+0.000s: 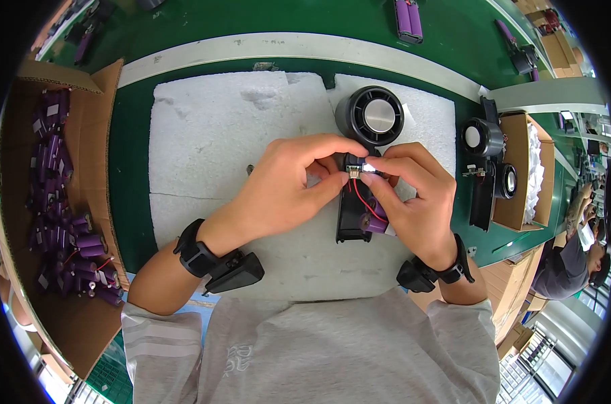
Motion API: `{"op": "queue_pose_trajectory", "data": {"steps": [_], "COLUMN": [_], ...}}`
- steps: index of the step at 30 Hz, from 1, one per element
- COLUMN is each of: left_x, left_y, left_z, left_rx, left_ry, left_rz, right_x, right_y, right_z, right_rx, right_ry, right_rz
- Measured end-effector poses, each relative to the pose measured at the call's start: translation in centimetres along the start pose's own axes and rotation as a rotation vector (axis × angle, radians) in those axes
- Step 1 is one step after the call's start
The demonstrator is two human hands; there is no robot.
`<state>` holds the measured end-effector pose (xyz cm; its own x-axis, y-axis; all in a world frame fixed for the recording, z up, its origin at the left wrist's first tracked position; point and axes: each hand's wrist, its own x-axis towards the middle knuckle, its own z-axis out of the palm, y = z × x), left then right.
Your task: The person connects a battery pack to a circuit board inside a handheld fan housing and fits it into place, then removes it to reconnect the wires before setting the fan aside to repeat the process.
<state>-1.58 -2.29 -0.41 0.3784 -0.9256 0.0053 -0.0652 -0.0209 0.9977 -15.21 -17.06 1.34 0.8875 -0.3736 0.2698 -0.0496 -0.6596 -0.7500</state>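
Observation:
Between my two hands is a small circuit board (353,172) with a metal connector on its edge. My left hand (282,185) pinches it from the left with thumb and index finger. From the other side my right hand (421,198) grips it, also closed at the fingertips. A red wire (361,199) runs down from the board toward purple battery cells (377,221), partly covered by my right hand. Below lies a black handle housing (349,225), with a round black fan head (371,116) at its far end. My fingers hide much of the board.
White foam sheets (211,141) cover the green bench before me. At left stands a cardboard box (93,168) of purple battery cells. More black fan units (484,138) and a lined carton (518,219) sit at right. Beyond a pale rail (272,47) lies a purple battery pair (408,20).

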Motion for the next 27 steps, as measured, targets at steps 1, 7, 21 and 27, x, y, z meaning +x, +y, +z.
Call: {"op": "queue_pose_trajectory", "data": {"steps": [1,7,21,27], "left_x": [0.0,0.1,0.2,0.1], "left_y": [0.0,-0.1,0.7,0.7], "left_z": [0.1,0.3,0.2,0.1], "left_rx": [-0.004,-0.003,0.323,0.394], "left_ry": [0.021,0.073,0.055,0.018], "left_rz": [0.011,0.025,0.128,0.158], "right_x": [0.0,-0.1,0.4,0.4], "right_y": [-0.1,-0.1,-0.1,0.1], "right_z": [0.0,0.0,-0.9,-1.9], "right_rx": [-0.015,-0.071,0.007,-0.029], "right_ry": [-0.008,-0.023,-0.110,-0.342], "right_rz": [-0.007,-0.040,0.196,0.290]}}
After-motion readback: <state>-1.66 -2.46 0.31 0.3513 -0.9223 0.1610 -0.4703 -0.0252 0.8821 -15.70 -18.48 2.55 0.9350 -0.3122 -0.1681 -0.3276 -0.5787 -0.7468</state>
